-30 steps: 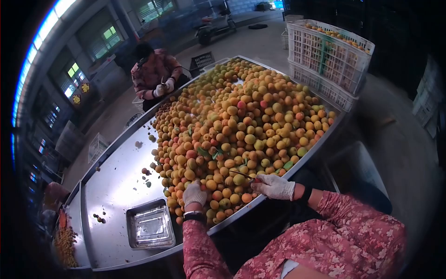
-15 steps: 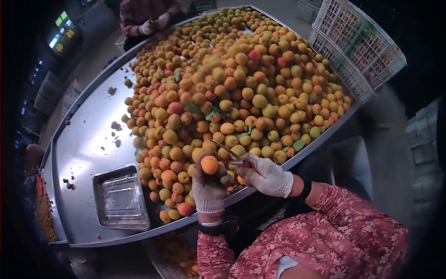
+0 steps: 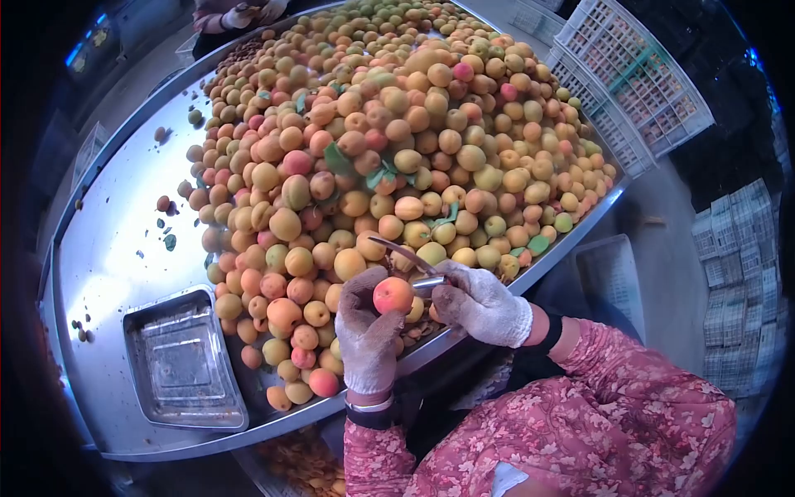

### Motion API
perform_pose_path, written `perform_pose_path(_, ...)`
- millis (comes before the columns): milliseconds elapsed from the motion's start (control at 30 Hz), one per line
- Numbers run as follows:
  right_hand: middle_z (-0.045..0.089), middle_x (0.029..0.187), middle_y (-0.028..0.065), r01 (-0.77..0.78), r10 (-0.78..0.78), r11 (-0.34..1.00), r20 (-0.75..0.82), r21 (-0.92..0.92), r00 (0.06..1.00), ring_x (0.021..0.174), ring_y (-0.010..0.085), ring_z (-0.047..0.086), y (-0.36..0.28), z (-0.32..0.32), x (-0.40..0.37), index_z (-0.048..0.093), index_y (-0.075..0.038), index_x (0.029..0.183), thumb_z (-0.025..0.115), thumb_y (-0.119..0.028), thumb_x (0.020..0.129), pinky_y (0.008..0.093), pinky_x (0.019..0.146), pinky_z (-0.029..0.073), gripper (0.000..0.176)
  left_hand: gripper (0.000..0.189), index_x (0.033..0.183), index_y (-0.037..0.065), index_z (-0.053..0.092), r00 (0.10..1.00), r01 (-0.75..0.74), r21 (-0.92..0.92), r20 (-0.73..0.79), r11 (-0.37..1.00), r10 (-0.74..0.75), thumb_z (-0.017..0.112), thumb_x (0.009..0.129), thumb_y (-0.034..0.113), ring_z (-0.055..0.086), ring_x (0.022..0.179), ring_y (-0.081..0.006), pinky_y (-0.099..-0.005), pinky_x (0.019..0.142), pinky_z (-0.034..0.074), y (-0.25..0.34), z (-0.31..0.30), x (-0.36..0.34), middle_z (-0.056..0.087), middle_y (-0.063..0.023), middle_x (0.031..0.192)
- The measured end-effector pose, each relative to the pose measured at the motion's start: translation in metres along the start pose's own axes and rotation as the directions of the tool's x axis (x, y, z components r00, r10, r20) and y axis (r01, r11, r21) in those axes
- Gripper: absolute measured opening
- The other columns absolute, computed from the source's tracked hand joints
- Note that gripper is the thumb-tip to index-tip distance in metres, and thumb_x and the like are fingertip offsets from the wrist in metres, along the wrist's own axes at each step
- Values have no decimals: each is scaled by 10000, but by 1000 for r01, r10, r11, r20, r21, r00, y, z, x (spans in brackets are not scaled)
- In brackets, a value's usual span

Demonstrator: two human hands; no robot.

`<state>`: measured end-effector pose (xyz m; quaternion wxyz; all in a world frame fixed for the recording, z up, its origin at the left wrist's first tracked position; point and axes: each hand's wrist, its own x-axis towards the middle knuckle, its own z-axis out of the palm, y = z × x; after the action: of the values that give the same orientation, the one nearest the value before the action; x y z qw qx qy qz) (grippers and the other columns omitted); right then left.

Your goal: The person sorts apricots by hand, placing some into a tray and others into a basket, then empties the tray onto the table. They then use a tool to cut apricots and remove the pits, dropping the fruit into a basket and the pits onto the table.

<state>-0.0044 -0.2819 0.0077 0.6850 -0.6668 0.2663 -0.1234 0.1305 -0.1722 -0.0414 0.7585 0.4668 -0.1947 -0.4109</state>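
Pink floral sleeves, stained white gloves

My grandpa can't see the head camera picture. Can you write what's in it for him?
A person's gloved left hand holds a round fruit, and the gloved right hand holds a knife with a curved blade. In front is a big heap of orange, yellow and reddish fruit on a metal table, with a metal tray to the left.

Co-worker, head beyond the top edge
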Motion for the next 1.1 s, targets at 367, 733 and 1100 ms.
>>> perform_pose_path(367,620,736,174,96,-126,896,-40,-433,991,725,340,663,-3,16,-13,544,-8,1050,571,-268,960,381,623,486,277,516,1295,-14,483,990,-134,138,70,981,125,490,984,398,552,1117,-207,-343,970,440,-3,8,-9,560,-133,1208)
perform_pose_path(733,598,695,201,253,-301,792,6,-556,954,684,402,633,-2,30,-8,500,-34,973,568,-310,951,441,560,475,285,616,1256,-30,499,970,-245,282,60,928,238,407,990,518,554,1118,-234,-354,982,422,-9,0,-14,570,-145,1187)
perform_pose_path(1100,598,648,210,308,-383,758,-11,-575,924,634,403,638,28,34,-7,507,14,972,593,-254,932,447,518,492,285,478,1139,-22,542,943,-320,418,50,850,330,451,1003,427,595,891,-191,-311,793,481,-14,1,-22,605,-107,990)
